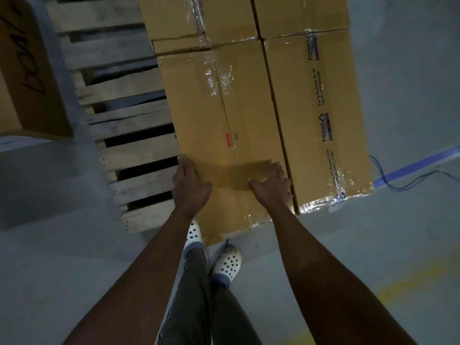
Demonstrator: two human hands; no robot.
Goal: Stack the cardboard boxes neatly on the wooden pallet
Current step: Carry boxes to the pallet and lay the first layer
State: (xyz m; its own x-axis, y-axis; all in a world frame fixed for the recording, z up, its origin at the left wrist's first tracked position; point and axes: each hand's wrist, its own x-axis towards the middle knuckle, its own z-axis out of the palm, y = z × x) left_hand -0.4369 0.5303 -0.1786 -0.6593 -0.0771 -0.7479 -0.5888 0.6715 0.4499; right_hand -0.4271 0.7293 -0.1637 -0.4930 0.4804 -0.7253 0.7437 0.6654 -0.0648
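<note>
Both hands lie flat on the top face of a cardboard box (224, 115), at its near end, gripping nothing. Left hand (190, 181) sits at the box's left top edge, fingers extended forward along that edge and thumb spread inward on the top. Right hand (272, 183) sits near the right top edge, fingers splayed and straight, palm down; its outer fingers are close to the seam with the neighbouring box. This box rests on the right part of the wooden pallet (129, 120), whose bare slats show to the left of the left hand. Just right of the right hand, a second box (321, 115) with printed tape lies alongside, sides touching. Beyond the hands, two further boxes (249, 16) close off the far ends of the row. Far left, well apart, a marked box (27, 70) bears handwriting. Below the hands, white perforated clogs (229, 263) stand on the grey floor (62, 245) at the box's near end. To the right, a blue tape line (413, 165) and a blue cable (398, 186) lie on the floor.
</note>
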